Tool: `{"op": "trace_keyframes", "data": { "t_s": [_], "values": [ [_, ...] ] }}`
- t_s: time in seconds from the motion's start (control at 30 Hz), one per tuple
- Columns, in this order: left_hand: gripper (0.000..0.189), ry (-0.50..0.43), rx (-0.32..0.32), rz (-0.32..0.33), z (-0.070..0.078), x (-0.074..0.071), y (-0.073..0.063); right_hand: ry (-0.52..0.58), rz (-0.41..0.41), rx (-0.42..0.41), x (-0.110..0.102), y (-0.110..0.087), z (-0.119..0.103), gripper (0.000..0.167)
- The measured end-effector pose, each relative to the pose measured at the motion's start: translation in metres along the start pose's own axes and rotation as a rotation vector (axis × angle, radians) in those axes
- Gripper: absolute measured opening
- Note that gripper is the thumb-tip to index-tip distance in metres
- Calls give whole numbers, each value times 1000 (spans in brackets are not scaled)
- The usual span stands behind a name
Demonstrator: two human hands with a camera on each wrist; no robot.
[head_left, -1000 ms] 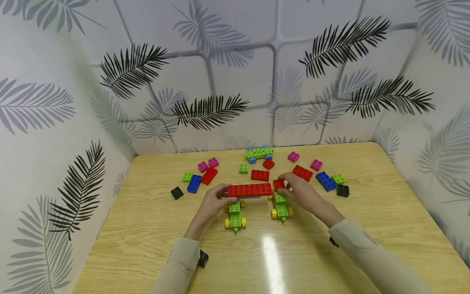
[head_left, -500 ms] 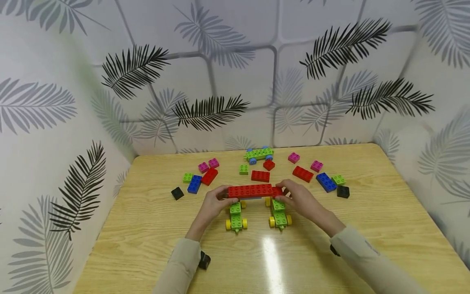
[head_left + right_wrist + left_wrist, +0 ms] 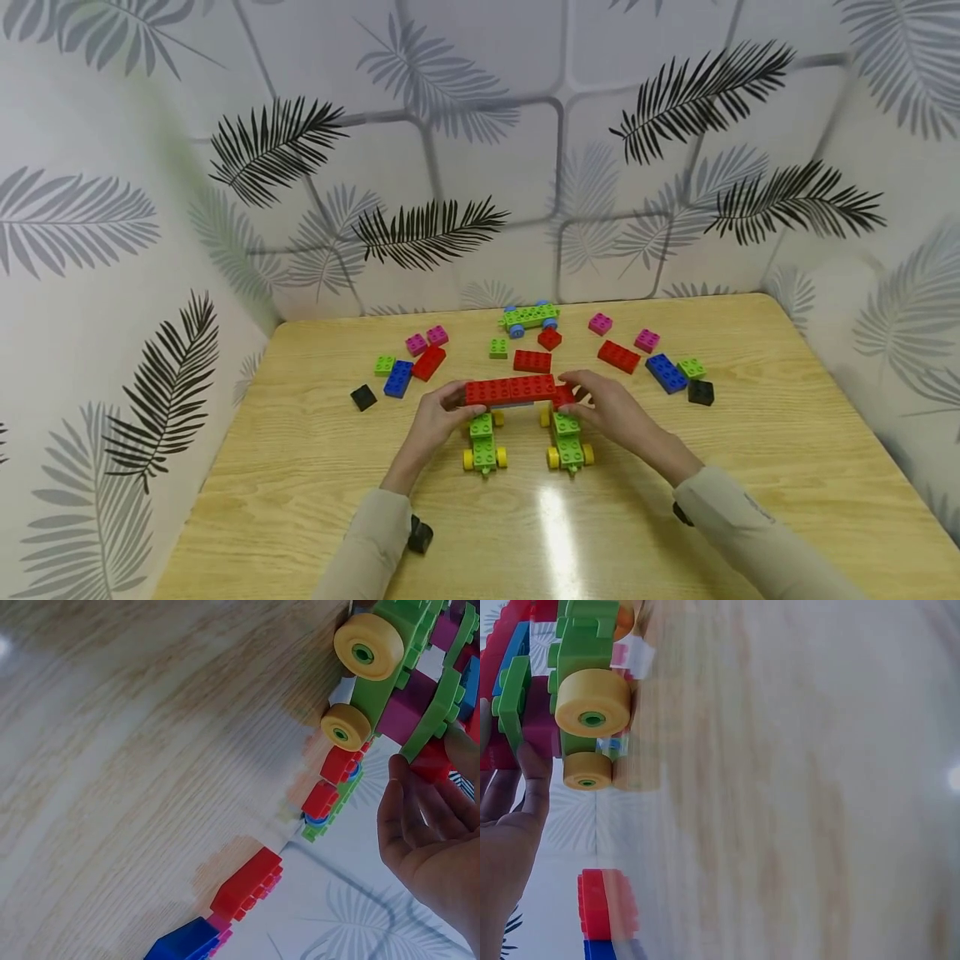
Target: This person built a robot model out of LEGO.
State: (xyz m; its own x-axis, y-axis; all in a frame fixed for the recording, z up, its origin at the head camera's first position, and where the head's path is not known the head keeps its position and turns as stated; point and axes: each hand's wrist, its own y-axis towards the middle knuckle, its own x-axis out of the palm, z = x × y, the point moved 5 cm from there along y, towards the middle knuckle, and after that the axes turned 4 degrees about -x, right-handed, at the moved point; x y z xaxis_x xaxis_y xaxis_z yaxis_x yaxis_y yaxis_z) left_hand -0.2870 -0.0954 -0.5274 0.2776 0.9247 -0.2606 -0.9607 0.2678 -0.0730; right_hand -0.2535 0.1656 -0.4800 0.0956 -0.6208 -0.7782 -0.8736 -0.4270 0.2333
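A row of red toy bricks point(image 3: 510, 389) spans the middle, with a blue brick point(image 3: 513, 661) beneath it. At its left end stands a green wheeled base point(image 3: 483, 451) with yellow wheels, stacked with a magenta brick point(image 3: 540, 712) and a green brick point(image 3: 481, 424). My left hand point(image 3: 433, 421) grips this stack at the red row's left end. A matching right base point(image 3: 570, 452) carries a magenta brick point(image 3: 409, 709), a green brick point(image 3: 437, 714) and a red brick point(image 3: 563, 397). My right hand point(image 3: 611, 408) pinches that upper part, near the row's right end.
Behind the build lie red bricks point(image 3: 532, 361) and a green car base with blue wheels point(image 3: 529, 316). Blue point(image 3: 398, 378), black point(image 3: 363, 397), pink and green bricks flank it on the left. The right side has red point(image 3: 618, 356), blue point(image 3: 666, 372) and black point(image 3: 701, 392) ones.
My right hand has moved the right wheeled stack leftward and slightly toward me, bringing it close against the red row. My left hand stays at the left stack, almost unmoved.
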Motion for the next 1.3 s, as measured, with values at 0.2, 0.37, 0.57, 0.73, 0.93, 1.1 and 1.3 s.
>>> {"op": "trace_keyframes", "data": {
  "t_s": [0.2,0.37,0.57,0.73,0.93,1.1,1.3],
  "values": [
    [48,12,11,-27,5,7,1,16,-3,-2,3,1,-2,56],
    [48,15,-9,-35,7,12,2,9,10,-7,5,1,-1,58],
    [45,18,-16,-36,7,17,3,5,20,-10,7,0,-1,58],
    [41,52,1,-41,21,18,-3,-14,21,-24,5,0,-3,59],
    [39,98,22,-80,30,18,-5,26,-25,-22,0,-3,-5,54],
    [43,91,30,-90,13,19,4,75,-19,-28,-2,-2,-3,49],
    [44,96,24,-86,12,18,5,106,22,-73,-2,-1,0,48]
  ]
}}
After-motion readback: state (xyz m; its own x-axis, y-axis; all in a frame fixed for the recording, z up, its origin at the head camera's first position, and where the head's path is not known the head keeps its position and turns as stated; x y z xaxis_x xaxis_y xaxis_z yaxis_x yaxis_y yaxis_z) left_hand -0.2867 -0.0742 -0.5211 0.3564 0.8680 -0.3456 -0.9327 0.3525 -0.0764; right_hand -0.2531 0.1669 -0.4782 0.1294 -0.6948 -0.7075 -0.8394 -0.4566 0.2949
